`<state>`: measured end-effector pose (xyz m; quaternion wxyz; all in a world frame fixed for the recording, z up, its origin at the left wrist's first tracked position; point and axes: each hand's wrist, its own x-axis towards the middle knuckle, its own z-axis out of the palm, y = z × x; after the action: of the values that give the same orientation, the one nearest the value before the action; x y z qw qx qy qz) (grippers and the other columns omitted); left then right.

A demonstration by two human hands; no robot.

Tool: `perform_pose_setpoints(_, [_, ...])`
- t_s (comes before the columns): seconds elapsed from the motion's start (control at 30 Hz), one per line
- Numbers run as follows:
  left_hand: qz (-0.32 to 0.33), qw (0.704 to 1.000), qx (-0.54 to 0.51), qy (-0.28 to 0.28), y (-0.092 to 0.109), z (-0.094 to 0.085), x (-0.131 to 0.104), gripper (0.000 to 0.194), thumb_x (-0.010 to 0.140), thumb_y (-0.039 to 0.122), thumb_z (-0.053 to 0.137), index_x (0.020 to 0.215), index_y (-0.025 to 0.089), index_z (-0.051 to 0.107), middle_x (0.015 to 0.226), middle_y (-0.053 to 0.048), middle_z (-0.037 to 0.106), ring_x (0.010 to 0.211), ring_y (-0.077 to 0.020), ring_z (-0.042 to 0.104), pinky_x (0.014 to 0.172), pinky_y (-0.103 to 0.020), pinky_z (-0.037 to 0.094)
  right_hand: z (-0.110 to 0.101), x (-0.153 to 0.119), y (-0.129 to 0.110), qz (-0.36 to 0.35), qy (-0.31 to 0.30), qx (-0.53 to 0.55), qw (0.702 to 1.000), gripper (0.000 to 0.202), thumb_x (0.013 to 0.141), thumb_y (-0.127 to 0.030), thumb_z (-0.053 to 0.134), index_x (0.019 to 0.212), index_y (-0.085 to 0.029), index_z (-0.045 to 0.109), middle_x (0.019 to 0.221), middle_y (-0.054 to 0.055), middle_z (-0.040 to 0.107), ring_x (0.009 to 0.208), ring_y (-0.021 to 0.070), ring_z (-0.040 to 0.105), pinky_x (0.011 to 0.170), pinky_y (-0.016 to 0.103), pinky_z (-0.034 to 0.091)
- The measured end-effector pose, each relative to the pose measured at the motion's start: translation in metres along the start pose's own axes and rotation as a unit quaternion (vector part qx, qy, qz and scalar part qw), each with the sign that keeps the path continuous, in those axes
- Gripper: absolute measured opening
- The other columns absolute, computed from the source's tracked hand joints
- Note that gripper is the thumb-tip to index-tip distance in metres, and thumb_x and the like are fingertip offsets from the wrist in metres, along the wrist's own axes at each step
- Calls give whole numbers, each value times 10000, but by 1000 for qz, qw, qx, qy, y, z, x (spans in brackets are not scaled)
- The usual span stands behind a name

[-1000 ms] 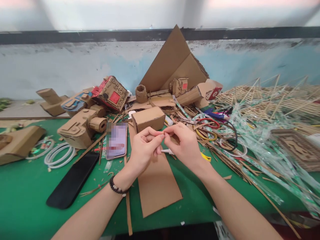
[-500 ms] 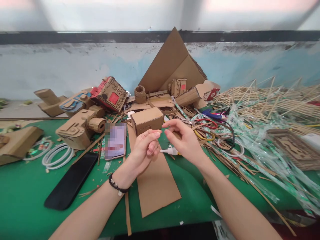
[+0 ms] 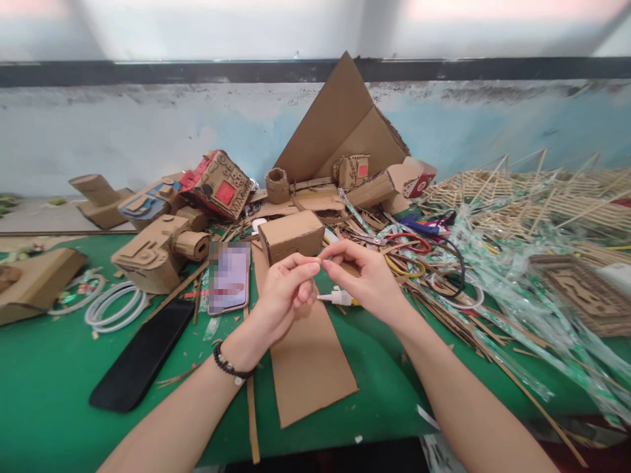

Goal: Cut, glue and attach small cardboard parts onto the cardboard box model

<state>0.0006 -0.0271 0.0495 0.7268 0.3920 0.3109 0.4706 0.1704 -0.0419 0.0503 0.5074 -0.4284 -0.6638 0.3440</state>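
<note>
My left hand [image 3: 290,287] is closed, its thumb and forefinger pinched together and the other fingers curled in. My right hand [image 3: 365,276] meets it fingertip to fingertip, also in a pinch. Whatever lies between the fingertips is too small to make out. Below the hands a flat cardboard sheet [image 3: 310,374] rests on the green table. Just behind them stands a cardboard box [image 3: 290,231] with a curved side. A small glue bottle [image 3: 340,297] with a white nozzle lies under my right hand, partly hidden by it.
Left lie a phone [image 3: 229,279], a black flat piece [image 3: 142,355], a coiled white tube [image 3: 116,307] and a cardboard camera model [image 3: 152,253]. Right are scissors [image 3: 372,238], cardboard strips and plastic wrapping [image 3: 513,289]. A large folded cardboard sheet [image 3: 335,118] leans on the wall behind.
My right hand's fingertips have moved left and slightly down, from just apart to touching my left hand's fingertips. My left hand keeps its pinch almost unmoved.
</note>
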Motion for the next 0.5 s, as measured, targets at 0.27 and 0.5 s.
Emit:
perform_pose_setpoints(0.27, [31, 984, 178, -4, 3, -11, 6, 229, 777, 318, 824, 779, 158, 661, 446, 26, 623, 366, -70, 476, 402, -163, 341, -4, 1, 12, -135, 5, -236, 962, 100, 971, -208, 608, 994, -203, 705, 847, 33, 683, 795, 176, 658, 704, 277, 484])
perform_pose_setpoints(0.5, [11, 968, 242, -64, 8, -17, 6, 335, 848, 450, 792, 841, 179, 595, 519, -6, 687, 392, -123, 580, 423, -197, 443, -5, 2, 22, -235, 10, -379, 895, 151, 1005, -194, 570, 944, -192, 707, 818, 56, 716, 815, 199, 653, 644, 282, 443])
